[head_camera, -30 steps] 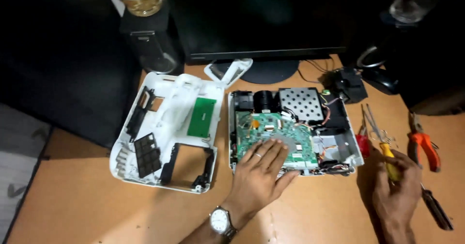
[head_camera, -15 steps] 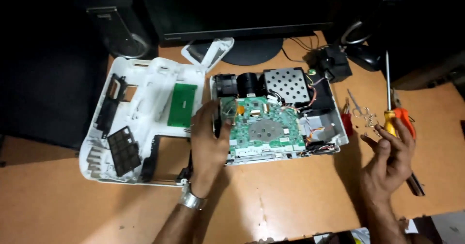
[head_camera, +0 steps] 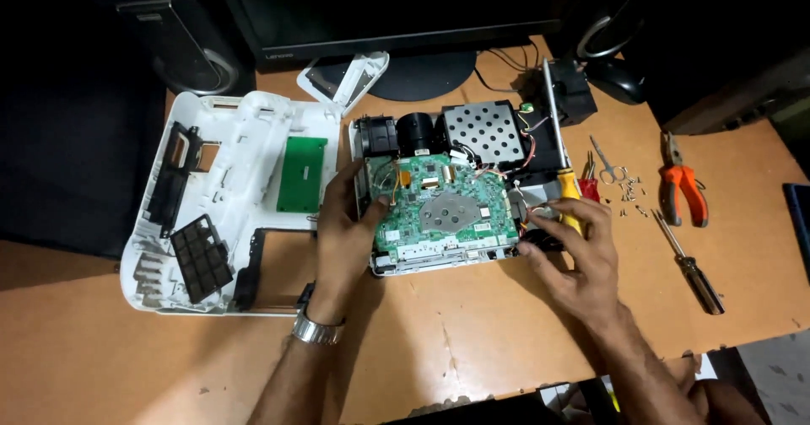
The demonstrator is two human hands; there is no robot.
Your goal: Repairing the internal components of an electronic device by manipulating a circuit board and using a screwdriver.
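On the wooden desk, an opened device (head_camera: 447,189) lies beside its white cover (head_camera: 228,197). His left hand (head_camera: 342,239) clamps the chassis's left edge, thumb on the green circuit board (head_camera: 443,210); his right hand (head_camera: 574,252) is closed round a yellow-handled screwdriver (head_camera: 567,190) — its shaft points away over the device's right side. Thin wires (head_camera: 527,138) run close to it, so I'd judge a slip could snag one or scratch the board. Loose screws (head_camera: 631,196) near the orange pliers (head_camera: 682,190) could roll off.

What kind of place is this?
Probably a home or small electronics repair desk: an opened device with a green circuit board, orange pliers and a screwdriver lie on a wooden desk.
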